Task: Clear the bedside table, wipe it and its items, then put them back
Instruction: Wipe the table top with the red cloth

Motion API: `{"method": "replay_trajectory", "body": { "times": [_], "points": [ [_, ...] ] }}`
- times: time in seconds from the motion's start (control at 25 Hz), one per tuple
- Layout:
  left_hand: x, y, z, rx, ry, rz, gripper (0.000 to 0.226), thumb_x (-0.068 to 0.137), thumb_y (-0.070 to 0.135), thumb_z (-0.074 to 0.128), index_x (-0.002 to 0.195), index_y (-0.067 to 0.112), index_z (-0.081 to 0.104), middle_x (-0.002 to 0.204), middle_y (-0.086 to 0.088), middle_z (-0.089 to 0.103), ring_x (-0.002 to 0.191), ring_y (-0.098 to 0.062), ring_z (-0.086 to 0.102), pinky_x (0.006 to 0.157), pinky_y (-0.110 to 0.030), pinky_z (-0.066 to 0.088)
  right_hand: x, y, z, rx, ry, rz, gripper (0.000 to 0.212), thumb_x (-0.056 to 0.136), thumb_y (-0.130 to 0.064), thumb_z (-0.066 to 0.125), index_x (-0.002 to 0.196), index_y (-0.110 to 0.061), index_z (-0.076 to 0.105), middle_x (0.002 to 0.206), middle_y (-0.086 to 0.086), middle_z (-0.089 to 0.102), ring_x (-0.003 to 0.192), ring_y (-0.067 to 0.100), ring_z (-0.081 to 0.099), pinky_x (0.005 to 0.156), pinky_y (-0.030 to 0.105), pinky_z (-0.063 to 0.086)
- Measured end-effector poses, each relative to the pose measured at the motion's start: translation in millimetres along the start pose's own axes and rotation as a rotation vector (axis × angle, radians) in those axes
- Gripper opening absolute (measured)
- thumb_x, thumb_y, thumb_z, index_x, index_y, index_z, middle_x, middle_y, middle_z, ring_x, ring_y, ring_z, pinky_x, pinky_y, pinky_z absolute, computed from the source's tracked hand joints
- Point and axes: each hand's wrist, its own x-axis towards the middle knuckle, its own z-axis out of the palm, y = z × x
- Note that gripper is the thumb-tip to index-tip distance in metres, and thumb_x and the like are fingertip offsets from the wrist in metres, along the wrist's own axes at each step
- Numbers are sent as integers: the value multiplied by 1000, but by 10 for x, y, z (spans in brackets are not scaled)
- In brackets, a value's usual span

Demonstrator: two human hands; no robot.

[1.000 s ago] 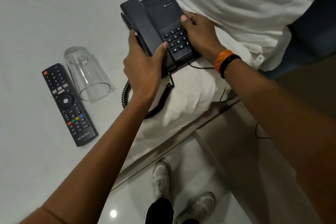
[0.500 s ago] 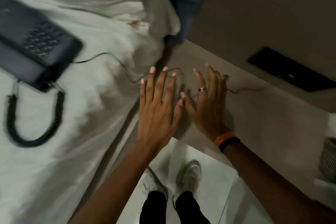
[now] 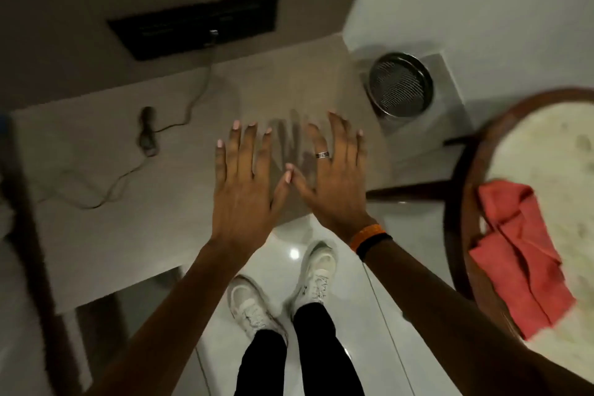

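Observation:
The beige bedside table (image 3: 135, 235) fills the middle of the head view, with only a thin cable (image 3: 122, 177) and its small plug (image 3: 148, 132) lying on its left part. My left hand (image 3: 247, 186) and my right hand (image 3: 334, 177) hover flat over the table's front right corner, fingers spread, thumbs almost touching, nothing in them. A red cloth (image 3: 520, 254) lies crumpled on a round table (image 3: 466, 202) at the right. The phone, glass and remote are out of view.
A black wall panel (image 3: 196, 22) sits above the bedside table, and the cable runs up to it. A metal mesh bin (image 3: 400, 83) stands on the floor beyond the table's right end. My white shoes (image 3: 283, 286) stand on glossy white tiles.
My hands let go of the phone on the bed and swung right with my view to above the bedside table. The bed and phone left the frame; the round table and red cloth came in.

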Motion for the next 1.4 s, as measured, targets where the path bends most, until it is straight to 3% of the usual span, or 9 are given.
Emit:
{"method": "replay_trajectory", "body": {
  "times": [0.16,0.36,0.52,0.64,0.76,0.92,1.12,1.28,1.4],
  "points": [
    [44,1003,319,-206,35,305,64,107,44,37,156,4,32,164,-20,29,155,-37,20,124,-59,21,-568,963,-319,37,92,251,66,99,-52,46,155,-19,33,166,17,21,155,35,16,124,60,16],
    [-144,2261,785,-309,-139,585,64,104,38,40,158,6,30,166,-17,27,156,-34,16,123,-55,22,-1535,1953,-655,-5,151,488,50,104,-38,42,151,-22,39,161,14,31,151,34,25,120,61,21],
    [-178,2807,1077,-277,-205,775,63,100,42,33,155,9,37,162,-17,36,154,-34,24,126,-51,20,-2078,2291,-620,35,125,491,50,105,-33,36,153,-21,38,160,12,33,148,33,31,118,59,26],
    [-78,2922,1140,-288,-207,795,60,97,41,54,148,9,50,153,-14,50,147,-32,39,122,-46,31,-2053,2327,-549,16,165,497,48,104,-25,40,151,-15,43,153,15,43,139,37,41,111,56,35],
    [-71,2927,1060,-343,-168,707,51,86,28,76,130,7,64,135,-12,63,133,-29,52,111,-38,46,-1922,2267,-611,24,221,451,45,97,-19,49,141,-8,54,133,20,57,116,41,52,93,51,43],
    [-113,2583,835,-416,-95,491,39,75,15,86,110,5,72,113,-13,72,113,-30,67,89,-35,60,-1764,1980,-665,186,169,308,45,95,-14,66,138,-8,57,127,19,58,113,37,54,91,52,52],
    [-408,996,508,-468,6,104,33,75,8,78,107,6,71,104,-13,73,97,-32,68,80,-38,57,-1112,804,-197,585,33,5,46,90,-8,73,133,-20,59,126,7,62,117,18,60,97,41,53],
    [-876,-418,22,-318,24,-258,25,83,15,78,105,7,71,97,-12,72,88,-29,66,75,-32,48,-679,-598,366,495,-80,-414,52,81,5,70,128,-18,66,130,9,63,116,33,59,97,49,51],
    [-1302,-1210,-280,-254,56,-503,22,85,11,76,106,8,69,99,-10,70,88,-26,64,74,-32,49,-436,-1537,564,527,-205,-656,51,80,4,67,126,-19,68,134,3,62,124,27,55,100,47,50]
  ]
}}
